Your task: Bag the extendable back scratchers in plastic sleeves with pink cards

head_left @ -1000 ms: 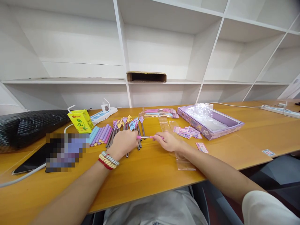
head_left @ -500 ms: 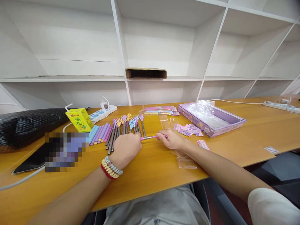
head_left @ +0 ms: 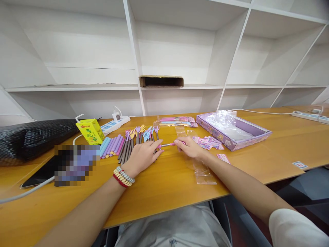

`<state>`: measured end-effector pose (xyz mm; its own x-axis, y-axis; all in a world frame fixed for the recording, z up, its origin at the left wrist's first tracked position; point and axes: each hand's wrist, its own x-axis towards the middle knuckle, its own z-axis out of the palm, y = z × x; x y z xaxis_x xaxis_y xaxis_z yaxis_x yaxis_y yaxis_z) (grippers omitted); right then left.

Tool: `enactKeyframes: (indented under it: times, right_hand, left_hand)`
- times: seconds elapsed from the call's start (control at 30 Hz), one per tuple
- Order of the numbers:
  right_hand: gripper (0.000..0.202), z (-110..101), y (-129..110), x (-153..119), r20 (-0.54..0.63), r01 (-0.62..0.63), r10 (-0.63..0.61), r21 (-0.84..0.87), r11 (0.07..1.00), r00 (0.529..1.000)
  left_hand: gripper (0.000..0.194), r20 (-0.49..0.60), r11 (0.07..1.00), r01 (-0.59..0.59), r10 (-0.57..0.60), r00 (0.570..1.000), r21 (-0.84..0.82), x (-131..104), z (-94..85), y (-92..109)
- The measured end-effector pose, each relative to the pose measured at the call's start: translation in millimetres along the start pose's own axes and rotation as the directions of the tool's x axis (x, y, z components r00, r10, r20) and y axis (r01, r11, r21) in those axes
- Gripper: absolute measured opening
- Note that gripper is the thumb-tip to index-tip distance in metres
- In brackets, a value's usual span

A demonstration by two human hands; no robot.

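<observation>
A thin back scratcher, with a silver shaft and pink parts towards both ends, lies level between my hands. My right hand is closed round its right end, which the fingers partly cover. At the other end, my left hand has its fingers stretched and its thumb apart, with the pink end between them. Just behind my left hand lie several back scratchers with dark metal shafts and pink, purple, yellow and blue hand-shaped heads. Left of these are foam-like tubes in blue, purple and pink.
Pink cards and clear plastic bags lie near my right hand. Behind are packaged scratchers and a purple box. At left are a yellow drink carton, a power strip, a phone and a black wrapped bundle.
My left hand has gone from a fist round the pink end to stretched fingers with the thumb apart. My right hand still grips the other end. The view has shifted slightly.
</observation>
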<state>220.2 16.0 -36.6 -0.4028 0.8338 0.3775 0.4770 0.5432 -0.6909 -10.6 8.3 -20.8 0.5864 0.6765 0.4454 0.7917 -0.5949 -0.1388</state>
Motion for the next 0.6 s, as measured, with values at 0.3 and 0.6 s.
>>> enactKeyframes:
  times: [0.3,0.6]
  right_hand:
    - [0.035,-4.5,-0.8,2.6,0.105,-0.141,0.113,0.326,0.935,0.988]
    - [0.030,3.1,-4.4,3.5,0.058,-0.180,0.170,0.278,0.943,0.984]
  left_hand:
    - [0.041,0.134,0.998,-0.061,0.064,0.989,-0.025,1.5,-9.0,-10.9]
    - [0.037,0.213,0.998,-0.070,0.068,0.975,0.003,-1.9,-5.6,-2.9]
